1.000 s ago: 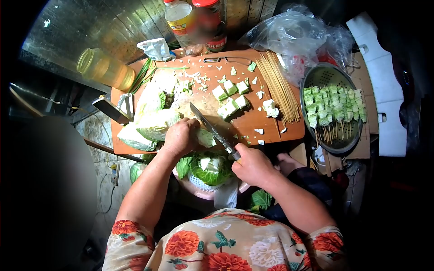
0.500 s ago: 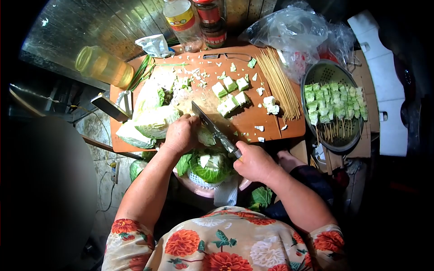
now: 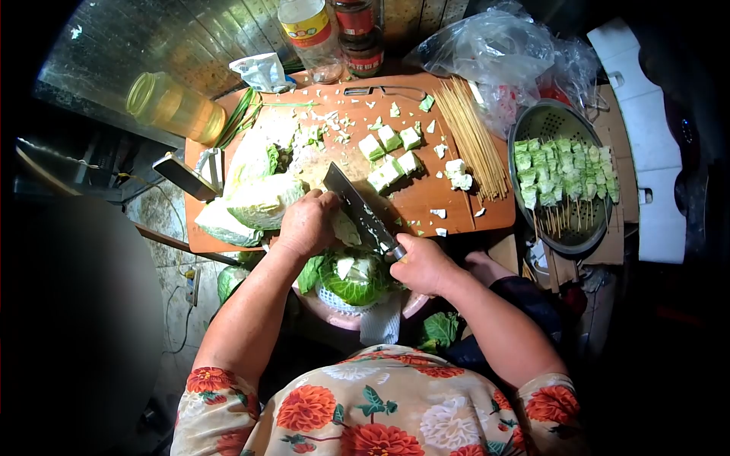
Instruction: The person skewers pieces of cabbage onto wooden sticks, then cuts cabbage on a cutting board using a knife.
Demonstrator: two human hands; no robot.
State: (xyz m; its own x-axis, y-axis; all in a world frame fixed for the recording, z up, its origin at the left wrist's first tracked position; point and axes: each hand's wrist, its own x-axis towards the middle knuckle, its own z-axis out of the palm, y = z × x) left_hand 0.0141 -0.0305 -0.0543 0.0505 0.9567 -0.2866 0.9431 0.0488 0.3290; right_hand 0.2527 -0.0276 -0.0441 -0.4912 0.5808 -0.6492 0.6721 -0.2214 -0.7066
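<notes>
My right hand [image 3: 422, 264] is closed round the handle of a knife [image 3: 361, 213], whose broad blade points up and left over the front of the orange board [image 3: 449, 219]. Left of the blade, my left hand [image 3: 310, 220] presses with bent fingers on a piece of cabbage [image 3: 344, 228] beside the knife. Large cabbage pieces [image 3: 265, 201] lie to the left of that hand. Several cut cabbage blocks [image 3: 389, 173] sit behind the knife, near the middle of the board. Thin wooden skewers [image 3: 471, 144] lie at the board's right side.
A colander [image 3: 559, 235] at the right holds skewered cabbage [image 3: 566, 175]. Behind the board are a bottle [image 3: 308, 38], dark jars [image 3: 359, 38] and plastic bags [image 3: 494, 57]. A yellowish jar [image 3: 175, 110] and a phone [image 3: 185, 177] are at the left. Below the board sits a cabbage [image 3: 353, 281].
The knife blade has turned so that more of its flat side shows. My right hand has shifted slightly; my left hand stays on the cabbage piece.
</notes>
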